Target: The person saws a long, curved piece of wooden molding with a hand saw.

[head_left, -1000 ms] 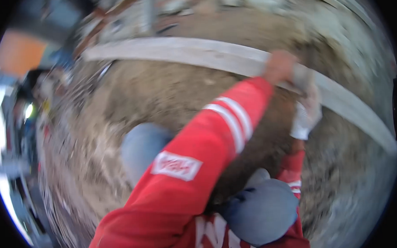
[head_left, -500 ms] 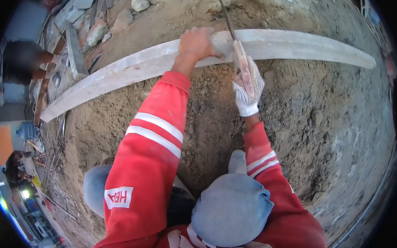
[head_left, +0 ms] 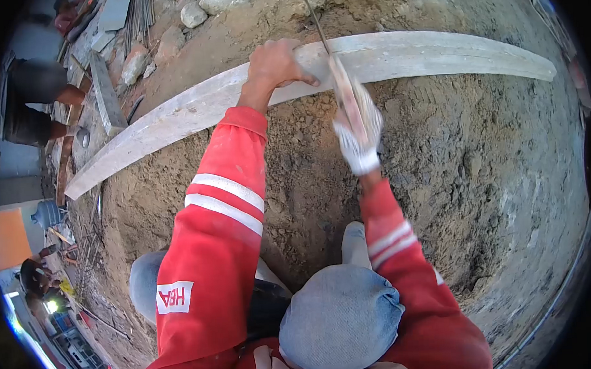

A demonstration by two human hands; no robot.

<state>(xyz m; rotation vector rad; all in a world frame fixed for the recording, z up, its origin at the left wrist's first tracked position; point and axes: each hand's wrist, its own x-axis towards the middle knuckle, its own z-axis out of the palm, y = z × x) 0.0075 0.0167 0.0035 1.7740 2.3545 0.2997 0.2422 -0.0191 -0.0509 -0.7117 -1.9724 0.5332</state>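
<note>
Head view: soil [head_left: 438,135] lies under and around both grips. The plank [head_left: 428,53] lies directly ahead of the right-hand grip; its long axis runs from side to side, and it appears curved in this wide lens. From that grip, one end extends to the left and towards the body, the other to the right.

Handsaw [head_left: 350,103]: the long axis points away from the body and slightly left, crosswise to the plank. The blade [head_left: 316,20], seen edge-on, crosses the plank ahead of the grip and extends beyond its far edge. Tooth contact and cut depth cannot be told.

Right hand [head_left: 367,132], gloved: clenched around the handle, on the body side of the plank; finger outlines are blurred.

Left hand [head_left: 274,63], bare: grasping the plank from above, to the left of the blade and just beside it, not touching it. This hand is the nearer to the plank. The fingers reach the far edge; the undersides are hidden. The thumb [head_left: 306,78] lies along the near side, pointing right towards the handsaw.
</note>
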